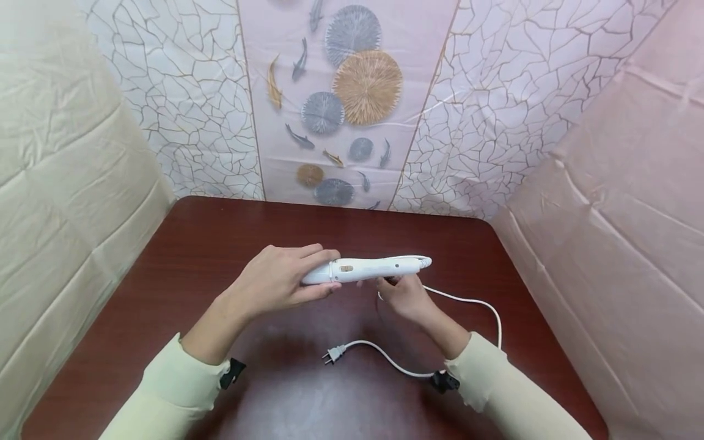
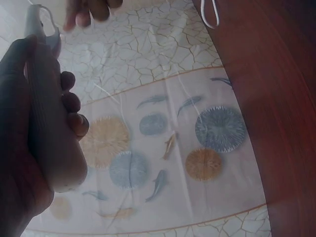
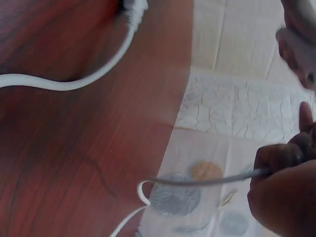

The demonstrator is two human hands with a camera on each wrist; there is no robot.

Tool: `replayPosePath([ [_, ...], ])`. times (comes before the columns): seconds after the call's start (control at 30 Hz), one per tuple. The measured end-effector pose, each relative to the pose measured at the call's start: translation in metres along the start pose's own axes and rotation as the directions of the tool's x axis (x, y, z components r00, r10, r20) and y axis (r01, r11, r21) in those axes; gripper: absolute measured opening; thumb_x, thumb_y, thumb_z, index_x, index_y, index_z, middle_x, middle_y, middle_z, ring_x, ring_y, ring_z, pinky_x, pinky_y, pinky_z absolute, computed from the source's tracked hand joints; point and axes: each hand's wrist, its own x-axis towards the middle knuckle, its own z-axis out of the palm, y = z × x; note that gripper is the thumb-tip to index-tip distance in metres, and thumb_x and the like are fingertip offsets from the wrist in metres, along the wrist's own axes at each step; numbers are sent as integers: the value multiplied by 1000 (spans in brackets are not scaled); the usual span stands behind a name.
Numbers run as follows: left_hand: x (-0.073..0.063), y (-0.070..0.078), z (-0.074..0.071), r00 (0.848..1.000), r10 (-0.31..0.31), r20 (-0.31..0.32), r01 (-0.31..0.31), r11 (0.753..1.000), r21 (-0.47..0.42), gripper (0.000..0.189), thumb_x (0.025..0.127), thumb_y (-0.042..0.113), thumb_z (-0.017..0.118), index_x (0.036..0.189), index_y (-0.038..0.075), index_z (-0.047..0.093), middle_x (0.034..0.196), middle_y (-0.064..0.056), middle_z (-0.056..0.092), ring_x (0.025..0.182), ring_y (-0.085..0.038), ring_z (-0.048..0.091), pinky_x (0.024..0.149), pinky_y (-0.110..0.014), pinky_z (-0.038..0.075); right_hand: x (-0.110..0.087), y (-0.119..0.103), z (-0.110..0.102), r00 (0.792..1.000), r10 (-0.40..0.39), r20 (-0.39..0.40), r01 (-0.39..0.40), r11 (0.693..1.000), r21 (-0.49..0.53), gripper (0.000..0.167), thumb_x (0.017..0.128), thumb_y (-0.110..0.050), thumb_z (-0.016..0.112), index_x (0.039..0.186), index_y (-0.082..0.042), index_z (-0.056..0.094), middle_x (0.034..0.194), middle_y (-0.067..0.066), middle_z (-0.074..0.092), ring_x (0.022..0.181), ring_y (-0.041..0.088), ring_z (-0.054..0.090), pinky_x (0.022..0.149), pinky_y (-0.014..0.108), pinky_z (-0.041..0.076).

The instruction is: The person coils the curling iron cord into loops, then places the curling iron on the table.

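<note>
A slim white corded handheld appliance (image 1: 368,269) with a small gold switch lies level above the table. My left hand (image 1: 277,276) grips its left end, thumb on the near side and fingers over the far side. Seen from the left wrist, that end of the appliance (image 2: 57,143) is thick and rounded in the palm. Below its right end, my right hand (image 1: 408,299) holds the white cord (image 1: 467,299). The right wrist view shows the cord (image 3: 212,181) running into the curled fingers.
The two-pin plug (image 1: 334,352) lies on the dark red wooden table (image 1: 308,226), its cord curving toward the right sleeve. A patterned cloth (image 1: 192,91) hangs behind the table, with pale cloth walls at both sides. Both wrists carry small black devices.
</note>
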Motion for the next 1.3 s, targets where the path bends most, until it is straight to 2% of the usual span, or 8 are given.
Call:
replayPosePath([
  [0.13, -2, -4, 2, 1000, -5, -5, 5, 999, 55, 48, 99, 53, 77, 136, 22, 73, 101, 10, 70, 64, -8, 59, 53, -31, 48, -12, -7, 8, 981, -188, 53, 195, 934, -300, 18, 105, -3, 70, 91, -8, 80, 81, 4, 75, 73, -1, 59, 68, 18, 51],
  [0.3, -6, -11, 6, 1000, 22, -8, -21, 991, 129, 48, 100, 54, 75, 136, 22, 73, 102, 8, 71, 65, -10, 61, 51, -31, 48, -20, -27, 12, 896, -415, 156, 423, 694, -583, 23, 107, -17, 70, 84, -18, 70, 69, -10, 57, 62, -3, 47, 58, 18, 42],
  [0.43, -9, -15, 8, 1000, 21, -3, -20, 988, 155, 48, 99, 54, 76, 136, 23, 73, 102, 8, 72, 66, -11, 61, 51, -32, 49, -24, -47, 5, 854, -457, 249, 488, 537, -688, 30, 113, -27, 62, 84, -20, 64, 71, -12, 55, 59, -1, 47, 54, 20, 41],
  [0.57, -14, -20, 10, 1000, 25, 1, -25, 986, 165, 48, 99, 54, 77, 135, 22, 74, 101, 8, 71, 67, -11, 61, 51, -33, 50, -24, -60, -11, 811, -482, 332, 555, 452, -698, 32, 116, -31, 56, 89, -18, 67, 79, -10, 60, 61, 2, 54, 54, 24, 48],
  [0.67, -16, -23, 12, 999, 45, 8, -46, 983, 176, 47, 99, 54, 77, 135, 23, 73, 100, 7, 71, 68, -10, 61, 51, -33, 49, -19, -68, -25, 783, -501, 370, 595, 427, -681, 35, 118, -35, 51, 96, -15, 70, 85, -8, 63, 63, 5, 56, 55, 26, 51],
  [0.83, -19, -24, 14, 997, 71, 15, -72, 981, 181, 45, 99, 54, 76, 134, 25, 73, 99, 8, 68, 71, -9, 60, 51, -32, 48, -7, -73, -48, 794, -485, 367, 593, 481, -646, 18, 112, -21, 63, 97, -16, 71, 85, -7, 57, 64, 4, 50, 56, 24, 47],
  [1.0, -20, -25, 16, 996, 83, 19, -85, 984, 159, 44, 99, 55, 76, 133, 27, 73, 97, 9, 65, 70, -8, 56, 51, -32, 47, 0, -69, -65, 837, -453, 307, 543, 621, -565, 17, 96, 1, 75, 99, -16, 76, 88, -8, 60, 70, 2, 53, 63, 18, 45],
  [1.3, -20, -21, 15, 989, 145, -36, -140, 982, 128, 43, 97, 52, 79, 132, 27, 74, 100, 10, 68, 73, -6, 58, 51, -29, 47, 10, -47, -74, 885, -407, 229, 461, 838, -291, 14, 103, -3, 72, 100, -15, 77, 90, -4, 64, 80, 7, 54, 68, 20, 44],
])
